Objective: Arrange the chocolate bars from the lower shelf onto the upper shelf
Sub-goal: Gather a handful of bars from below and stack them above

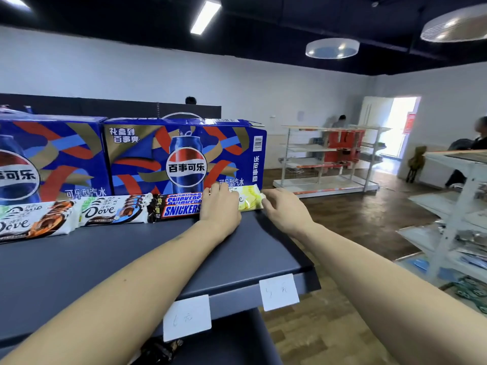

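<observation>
At frame centre, the left hand [220,208] lay flat-fingered on the yellow Dove bars [249,200] on the upper shelf [131,259]; the right hand [286,210], fingers relaxed, touched their right end.

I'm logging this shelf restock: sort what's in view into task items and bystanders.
Part of the job:
- yellow Dove bar, touched by the left hand and right hand
- Snickers bars
- white Dove bars
- upper shelf

Just lying about:
- Pepsi cartons
- price tags
- background shelving rack
</observation>
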### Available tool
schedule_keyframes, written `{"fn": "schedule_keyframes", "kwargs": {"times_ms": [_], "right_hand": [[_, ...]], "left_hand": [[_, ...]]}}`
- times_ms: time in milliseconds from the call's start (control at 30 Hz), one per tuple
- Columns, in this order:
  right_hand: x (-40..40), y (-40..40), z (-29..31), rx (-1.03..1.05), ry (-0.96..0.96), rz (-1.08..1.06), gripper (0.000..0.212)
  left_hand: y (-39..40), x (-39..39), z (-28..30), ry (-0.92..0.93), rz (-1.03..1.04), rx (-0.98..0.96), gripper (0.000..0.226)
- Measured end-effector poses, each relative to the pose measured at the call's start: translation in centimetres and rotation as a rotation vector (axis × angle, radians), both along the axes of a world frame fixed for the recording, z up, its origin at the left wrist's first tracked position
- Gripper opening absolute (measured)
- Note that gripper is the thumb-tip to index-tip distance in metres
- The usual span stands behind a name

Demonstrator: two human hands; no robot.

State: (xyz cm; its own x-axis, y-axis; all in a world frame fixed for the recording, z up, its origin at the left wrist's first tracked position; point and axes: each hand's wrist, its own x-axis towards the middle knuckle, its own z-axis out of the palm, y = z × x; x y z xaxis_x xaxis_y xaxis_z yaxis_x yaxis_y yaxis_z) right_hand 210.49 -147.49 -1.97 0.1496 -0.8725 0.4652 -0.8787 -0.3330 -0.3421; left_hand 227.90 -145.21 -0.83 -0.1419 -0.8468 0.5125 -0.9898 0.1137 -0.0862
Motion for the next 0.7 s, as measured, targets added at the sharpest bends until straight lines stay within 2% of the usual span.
{"fn": "schedule_keyframes", "kwargs": {"times_ms": [233, 500, 700], "right_hand": [[1.6, 6.2, 0.5, -0.002, 0.224, -0.004, 0.051], [1.8, 16.2, -0.2, -0.078, 0.233, 0.063, 0.051], [2.2, 24.1, -5.4, -0.239, 0.295, 0.169, 0.054]], "left_hand": [[4.8, -0.2, 0.4, 0.008, -0.048, 0.070, 0.049], [15.2, -0.2, -0.1, 0.025, -0.021, 0.093, 0.051], [25.2, 0.6, -2.8, 0.012, -0.031, 0.082, 0.055]]}}
